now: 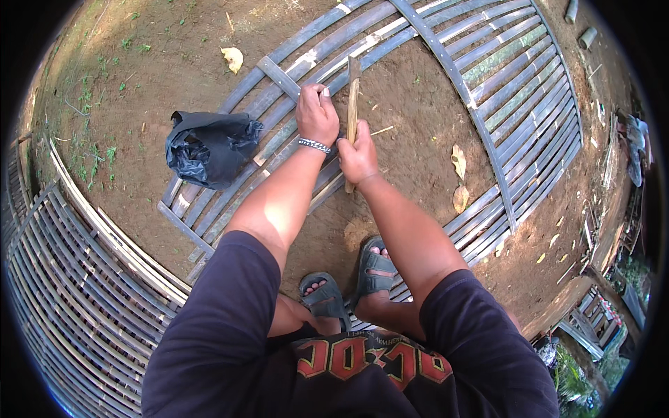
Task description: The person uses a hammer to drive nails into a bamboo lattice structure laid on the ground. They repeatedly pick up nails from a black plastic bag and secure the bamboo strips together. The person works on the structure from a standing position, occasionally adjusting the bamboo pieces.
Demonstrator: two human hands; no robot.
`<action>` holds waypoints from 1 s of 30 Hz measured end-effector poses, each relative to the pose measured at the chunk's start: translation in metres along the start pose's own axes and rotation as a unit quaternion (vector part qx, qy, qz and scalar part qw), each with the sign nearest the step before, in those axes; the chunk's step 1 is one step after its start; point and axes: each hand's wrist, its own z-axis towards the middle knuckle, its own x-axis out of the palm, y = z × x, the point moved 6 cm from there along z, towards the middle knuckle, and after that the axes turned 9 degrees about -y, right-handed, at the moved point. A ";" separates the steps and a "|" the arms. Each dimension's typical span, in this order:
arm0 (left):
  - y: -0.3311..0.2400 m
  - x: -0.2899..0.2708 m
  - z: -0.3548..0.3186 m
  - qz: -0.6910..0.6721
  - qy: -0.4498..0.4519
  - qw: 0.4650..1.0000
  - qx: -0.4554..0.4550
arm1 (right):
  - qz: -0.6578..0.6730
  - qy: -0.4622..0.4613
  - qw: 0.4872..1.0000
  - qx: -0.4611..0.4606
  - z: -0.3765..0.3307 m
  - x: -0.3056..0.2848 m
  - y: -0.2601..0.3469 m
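Note:
My right hand [358, 155] is wrapped round a wooden-handled tool [352, 104]. Its shaft points away from me and ends in a darker, narrow head; the head's exact kind does not show. Just left of it, my left hand [318, 115] is closed with the fingers curled together over the bamboo slats [279, 115]. Whatever it pinches, if anything, is too small or hidden. A short crosspiece [277, 76] lies across the slats by the left fingertips. The slats belong to a curved bamboo panel lying on the soil, with a long cross strip [453, 70] farther right.
A black plastic bag [212, 150] stands open left of my left forearm. More slatted bamboo [77, 306] lies at the lower left. My sandalled feet [376, 272] are beside the slats. Dry leaves [458, 161] dot the soil; cut bamboo pieces [587, 37] lie at the far right.

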 end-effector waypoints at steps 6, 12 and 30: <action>-0.008 0.015 -0.003 0.103 0.024 0.990 0.093 | 0.016 -0.023 0.999 -0.029 -0.003 0.000 0.000; -0.004 0.007 -0.003 0.152 0.036 0.982 0.107 | -0.009 0.006 0.992 0.123 -0.026 -0.025 -0.033; -0.007 0.015 -0.005 0.146 -0.010 0.980 0.138 | 0.190 -0.041 0.972 0.129 -0.065 -0.096 -0.086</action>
